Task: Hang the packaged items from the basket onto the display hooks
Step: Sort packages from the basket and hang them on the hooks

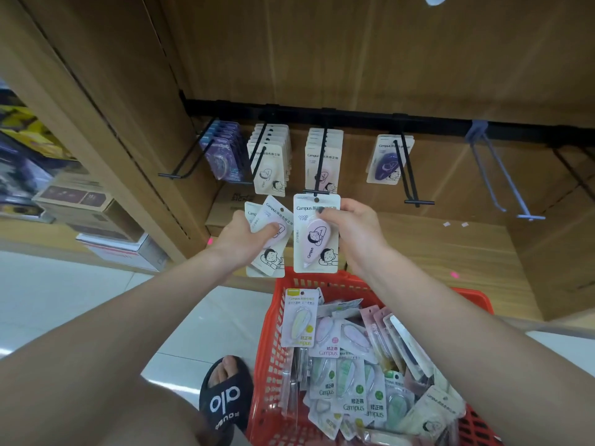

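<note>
My right hand (355, 230) pinches a pink correction-tape pack (317, 235) upright, its hang hole just below the tip of the third black hook (317, 175), which carries matching pink packs. My left hand (246, 235) grips a small fan of similar packs (272, 235) a little to the left. The red basket (273, 333) below holds several more packaged correction tapes. Along the black rail, other hooks carry purple packs (222, 156), white packs (269, 159) and one dark-blue pack (388, 160).
An empty pale hook (502, 178) sticks out at the right, and another black hook lies at the far right edge. Cardboard boxes (90, 204) are stacked on the floor at left. My foot in a black slipper (225, 397) stands beside the basket.
</note>
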Demonstrator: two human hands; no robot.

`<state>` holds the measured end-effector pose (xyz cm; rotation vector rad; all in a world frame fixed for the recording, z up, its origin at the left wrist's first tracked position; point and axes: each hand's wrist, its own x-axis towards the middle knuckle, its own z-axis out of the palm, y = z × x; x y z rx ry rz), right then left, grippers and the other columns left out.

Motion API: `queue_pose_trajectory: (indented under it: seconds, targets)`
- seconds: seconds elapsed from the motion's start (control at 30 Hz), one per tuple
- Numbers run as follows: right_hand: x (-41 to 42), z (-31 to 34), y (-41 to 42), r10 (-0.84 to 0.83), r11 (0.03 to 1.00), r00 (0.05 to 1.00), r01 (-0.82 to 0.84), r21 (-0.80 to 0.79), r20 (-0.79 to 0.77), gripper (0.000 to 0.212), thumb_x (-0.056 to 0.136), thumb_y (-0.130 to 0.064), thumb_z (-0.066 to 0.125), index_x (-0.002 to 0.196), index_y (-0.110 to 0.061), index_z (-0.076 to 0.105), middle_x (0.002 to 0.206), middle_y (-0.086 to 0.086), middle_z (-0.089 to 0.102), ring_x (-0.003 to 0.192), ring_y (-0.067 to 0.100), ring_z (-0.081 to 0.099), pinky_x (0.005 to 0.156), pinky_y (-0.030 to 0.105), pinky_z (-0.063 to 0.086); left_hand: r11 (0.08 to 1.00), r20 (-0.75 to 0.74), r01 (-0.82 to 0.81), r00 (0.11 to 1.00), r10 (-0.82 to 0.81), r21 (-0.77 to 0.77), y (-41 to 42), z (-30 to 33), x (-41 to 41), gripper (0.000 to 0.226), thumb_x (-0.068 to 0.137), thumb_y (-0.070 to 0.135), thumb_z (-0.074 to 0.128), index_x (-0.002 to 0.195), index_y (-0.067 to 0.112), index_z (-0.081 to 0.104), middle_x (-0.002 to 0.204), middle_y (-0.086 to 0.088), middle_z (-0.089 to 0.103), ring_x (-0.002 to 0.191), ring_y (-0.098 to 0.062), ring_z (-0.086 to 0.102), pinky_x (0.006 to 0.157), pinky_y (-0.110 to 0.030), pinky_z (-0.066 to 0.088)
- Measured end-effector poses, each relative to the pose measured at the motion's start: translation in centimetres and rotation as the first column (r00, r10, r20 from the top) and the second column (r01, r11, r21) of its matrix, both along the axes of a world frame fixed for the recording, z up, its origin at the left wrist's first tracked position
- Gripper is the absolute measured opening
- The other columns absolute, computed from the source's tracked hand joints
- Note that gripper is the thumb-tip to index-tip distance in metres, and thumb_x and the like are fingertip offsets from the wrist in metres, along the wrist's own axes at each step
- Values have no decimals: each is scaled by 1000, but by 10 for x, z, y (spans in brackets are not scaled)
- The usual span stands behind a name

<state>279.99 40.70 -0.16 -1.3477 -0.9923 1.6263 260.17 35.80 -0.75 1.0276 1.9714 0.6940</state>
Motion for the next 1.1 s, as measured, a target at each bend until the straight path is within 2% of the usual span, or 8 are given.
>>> queue_pose_trajectory:
  seconds: [0.13, 0.2, 0.53, 0.73, 0.83, 0.97, 1.03, 1.1]
  targets:
    - [-10, -3, 1, -49, 999, 999, 49, -3, 15, 13, 95, -3, 67, 93, -14, 74, 98, 13, 80, 99, 34, 76, 86, 46, 61, 1000, -11, 19, 1000, -19, -8, 1, 5, -1, 54, 95, 52, 70, 129, 17, 48, 117, 4, 66, 99, -14, 69, 75, -34, 56]
    - [-13, -5, 4, -67, 998, 998, 67, 3, 5, 13, 95, -3, 67, 93, -14, 74, 97, 13, 80, 99, 35, 76, 87, 47, 61, 1000, -10, 25, 1000, -25, -3, 1, 6, -1, 52, 95, 51, 71, 129, 17, 48, 115, 4, 66, 95, -12, 69, 71, -32, 56]
    - [-19, -14, 9, -78, 997, 997, 78, 16, 9, 8, 96, -10, 69, 99, -13, 77, 97, 12, 80, 100, 34, 76, 95, 53, 59, 998, -17, 67, 998, -67, -13, 5, 6, -8, 48, 96, 49, 69, 127, 18, 50, 116, 2, 66, 101, -18, 70, 85, -39, 59]
    - [-22, -20, 4, -126, 989, 992, 124, 86, 14, 9, 98, -14, 69, 94, -17, 76, 96, 8, 80, 95, 26, 75, 94, 50, 58, 994, -10, 105, 994, -105, -42, 11, 2, -10, 43, 98, 51, 64, 125, 20, 54, 116, 1, 70, 105, -21, 70, 94, -44, 59]
    - [-22, -21, 6, -152, 985, 988, 150, 83, 21, 11, 98, -17, 66, 93, -18, 76, 98, 10, 80, 102, 33, 75, 91, 49, 58, 990, -28, 129, 991, -130, -49, 15, 0, -10, 43, 98, 53, 62, 124, 19, 56, 116, 0, 70, 105, -21, 70, 96, -47, 57]
    - [-21, -26, 18, -141, 988, 986, 135, 69, 89, 14, 100, -21, 63, 92, -16, 73, 101, 15, 78, 92, 29, 75, 82, 43, 57, 987, -54, 149, 987, -152, -60, 19, -1, -10, 41, 101, 50, 60, 124, 17, 57, 115, -1, 70, 105, -22, 69, 94, -44, 58]
    - [-24, -29, 30, -131, 991, 984, 126, 45, 124, 17, 99, -25, 64, 93, -11, 71, 104, 20, 76, 95, 38, 74, 80, 45, 58, 987, -56, 151, 986, -154, -63, 21, -2, -10, 41, 101, 50, 59, 124, 16, 57, 116, -2, 69, 106, -23, 69, 96, -45, 57]
    - [-27, -30, 45, -137, 991, 980, 133, 36, 147, 23, 99, -33, 66, 96, -10, 71, 101, 18, 77, 94, 36, 75, 76, 41, 58, 985, -65, 158, 985, -163, -75, 24, -2, -10, 43, 101, 52, 58, 124, 16, 57, 118, -3, 69, 108, -25, 69, 97, -46, 57]
